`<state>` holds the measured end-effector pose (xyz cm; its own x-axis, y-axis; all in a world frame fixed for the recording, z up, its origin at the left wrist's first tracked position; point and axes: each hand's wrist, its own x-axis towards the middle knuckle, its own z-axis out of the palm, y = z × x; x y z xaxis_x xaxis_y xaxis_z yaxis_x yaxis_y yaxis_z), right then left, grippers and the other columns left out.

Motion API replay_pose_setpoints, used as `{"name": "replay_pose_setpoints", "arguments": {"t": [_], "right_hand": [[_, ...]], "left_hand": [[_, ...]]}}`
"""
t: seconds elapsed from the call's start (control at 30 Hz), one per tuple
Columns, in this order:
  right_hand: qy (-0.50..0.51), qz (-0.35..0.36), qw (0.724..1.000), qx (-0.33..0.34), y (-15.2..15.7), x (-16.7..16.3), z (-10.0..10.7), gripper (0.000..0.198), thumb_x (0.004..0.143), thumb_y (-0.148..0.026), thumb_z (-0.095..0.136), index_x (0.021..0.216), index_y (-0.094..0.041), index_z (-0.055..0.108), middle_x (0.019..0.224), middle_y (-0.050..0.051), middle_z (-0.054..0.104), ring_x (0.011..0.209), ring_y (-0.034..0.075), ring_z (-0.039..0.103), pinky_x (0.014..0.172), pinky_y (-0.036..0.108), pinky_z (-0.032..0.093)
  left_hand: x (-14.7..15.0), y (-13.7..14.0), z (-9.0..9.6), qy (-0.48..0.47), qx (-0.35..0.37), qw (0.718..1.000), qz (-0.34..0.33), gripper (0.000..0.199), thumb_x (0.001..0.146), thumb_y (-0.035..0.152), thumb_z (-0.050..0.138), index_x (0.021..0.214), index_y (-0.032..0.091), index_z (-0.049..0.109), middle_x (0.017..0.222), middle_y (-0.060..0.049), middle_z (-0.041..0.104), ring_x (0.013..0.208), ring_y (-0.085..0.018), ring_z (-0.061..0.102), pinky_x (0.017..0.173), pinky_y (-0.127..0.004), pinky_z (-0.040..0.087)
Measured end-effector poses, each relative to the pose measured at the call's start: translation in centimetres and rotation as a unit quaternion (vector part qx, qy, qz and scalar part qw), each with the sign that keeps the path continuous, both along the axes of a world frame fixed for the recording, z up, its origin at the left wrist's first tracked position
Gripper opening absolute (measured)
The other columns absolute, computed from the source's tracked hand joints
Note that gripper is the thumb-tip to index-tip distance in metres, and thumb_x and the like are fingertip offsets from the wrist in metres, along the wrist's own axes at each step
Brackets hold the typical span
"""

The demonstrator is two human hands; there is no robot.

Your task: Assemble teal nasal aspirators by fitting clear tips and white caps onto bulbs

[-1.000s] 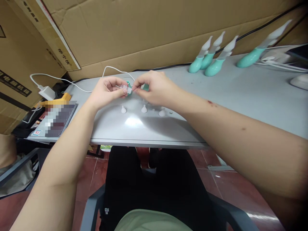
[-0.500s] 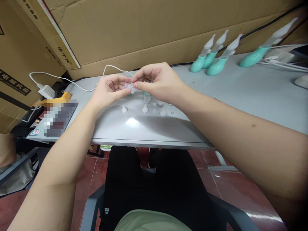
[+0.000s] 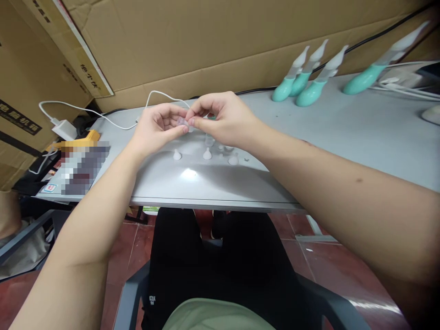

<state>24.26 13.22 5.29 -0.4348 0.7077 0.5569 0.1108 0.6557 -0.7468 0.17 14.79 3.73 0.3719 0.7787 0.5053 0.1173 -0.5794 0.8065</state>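
Note:
My left hand (image 3: 160, 123) is closed on a small clear plastic part (image 3: 181, 121), pinched between thumb and fingers. The fingertips of my right hand (image 3: 215, 114) meet it from the other side and grip its whitish end. Fingers cover much of the part, so its full shape is hidden. Below my hands, a white cone-shaped tip (image 3: 177, 155) and a second white tip (image 3: 207, 154) stand on the grey table (image 3: 161, 185). A clear plastic cup-like piece (image 3: 209, 140) sits just under my right hand, near a rounded white piece (image 3: 233, 159).
Several teal bulb aspirators with white nozzles stand at the back right, one teal aspirator (image 3: 366, 79) apart from the others. A white cable (image 3: 117, 126) runs from a white charger (image 3: 64, 130) on the left. Cardboard (image 3: 192, 46) walls the back. Another person's arm (image 3: 8, 213) shows at far left.
My hands stay together, and my right fingertips have shifted slightly over the clear part, covering more of its whitish end. The view has tilted a little.

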Motion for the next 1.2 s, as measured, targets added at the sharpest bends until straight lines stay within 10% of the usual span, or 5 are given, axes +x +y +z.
{"name": "replay_pose_setpoints", "arguments": {"t": [1.2], "right_hand": [[0.036, 0.032, 0.997, -0.059, -0.46, 0.38, 0.32, 0.016, 0.093, -0.009, 0.084, 0.092, -0.025, 0.085, 0.102, 0.004, 0.087, 0.097, 0.026, 0.077, 0.099, 0.044, 0.068]], "left_hand": [[0.0, -0.42, 0.14, -0.014, -0.014, 1.0, -0.021, 0.071, 0.07, 0.063, 0.115, 0.119, 0.019, 0.087, 0.109, -0.005, 0.092, 0.091, -0.01, 0.088, 0.089, -0.027, 0.081]]}}
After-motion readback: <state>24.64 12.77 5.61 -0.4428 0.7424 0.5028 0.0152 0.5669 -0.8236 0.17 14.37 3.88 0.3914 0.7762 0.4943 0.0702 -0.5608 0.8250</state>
